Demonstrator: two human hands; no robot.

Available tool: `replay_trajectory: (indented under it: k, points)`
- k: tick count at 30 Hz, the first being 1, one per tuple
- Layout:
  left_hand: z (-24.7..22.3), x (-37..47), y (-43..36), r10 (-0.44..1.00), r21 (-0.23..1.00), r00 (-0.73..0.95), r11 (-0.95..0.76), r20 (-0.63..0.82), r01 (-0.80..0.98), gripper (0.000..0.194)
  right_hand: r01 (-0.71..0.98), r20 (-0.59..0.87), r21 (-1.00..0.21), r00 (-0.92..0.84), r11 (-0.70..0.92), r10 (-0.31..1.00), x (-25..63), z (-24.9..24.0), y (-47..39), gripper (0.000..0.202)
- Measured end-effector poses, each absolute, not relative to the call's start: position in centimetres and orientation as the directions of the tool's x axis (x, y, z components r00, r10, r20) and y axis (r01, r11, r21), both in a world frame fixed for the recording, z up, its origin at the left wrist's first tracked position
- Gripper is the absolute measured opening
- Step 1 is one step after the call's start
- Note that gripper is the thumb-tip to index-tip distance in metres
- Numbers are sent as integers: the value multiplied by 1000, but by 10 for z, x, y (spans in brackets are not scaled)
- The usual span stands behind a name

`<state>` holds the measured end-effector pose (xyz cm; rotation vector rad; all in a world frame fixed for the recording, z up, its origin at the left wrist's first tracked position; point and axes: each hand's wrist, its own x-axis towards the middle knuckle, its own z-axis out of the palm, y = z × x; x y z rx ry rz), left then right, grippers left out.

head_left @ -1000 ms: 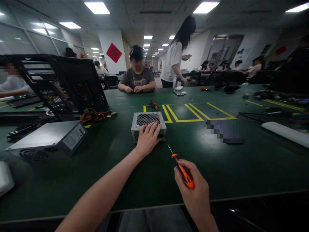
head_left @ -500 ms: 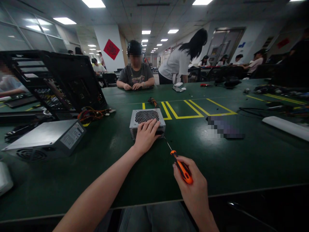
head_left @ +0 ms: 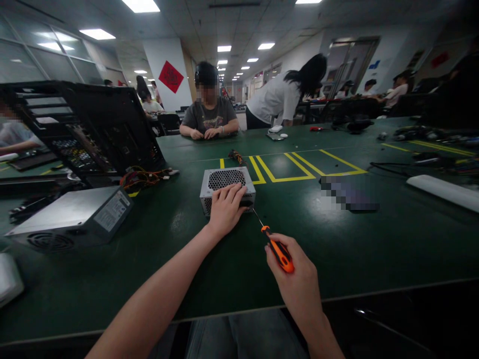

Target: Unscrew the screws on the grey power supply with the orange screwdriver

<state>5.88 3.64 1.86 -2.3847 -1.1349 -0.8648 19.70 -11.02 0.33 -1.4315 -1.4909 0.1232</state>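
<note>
A small silver power supply unit (head_left: 226, 177) with a honeycomb vent on top rests on the green table (head_left: 224, 279). My left hand (head_left: 225, 209) lies over its top and near side, gripping it, with the thumb at the near face. An orange and black screwdriver (head_left: 281, 253) is wrapped in the fingers of my right hand (head_left: 299, 276). Its thin shaft points up and left, the tip at the unit's lower right corner. Exact contact of the tip is too small to tell.
On the left stand a black computer case (head_left: 112, 124) and a larger silver power supply (head_left: 71, 212). A blurred dark object (head_left: 348, 193) and a white bar (head_left: 445, 192) lie right. A person (head_left: 209, 117) sits opposite.
My right hand and the screwdriver have shifted slightly up and left. My left hand stays on the unit. The standing person in the background leans lower.
</note>
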Motion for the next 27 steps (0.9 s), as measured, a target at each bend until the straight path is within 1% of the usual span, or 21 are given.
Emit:
replay_trajectory:
  k: [8, 14, 27]
  points:
    - [17, 58, 37, 562, -50, 486, -618, 670, 784, 47, 684, 572, -670, 226, 290, 788, 197, 4, -109, 19]
    - [18, 58, 37, 560, -49, 489, -623, 669, 781, 47, 681, 546, -679, 218, 275, 809, 197, 2, -108, 19]
    - [19, 58, 36, 567, -45, 488, -621, 663, 782, 49, 703, 553, -648, 171, 292, 816, 197, 0, -105, 21]
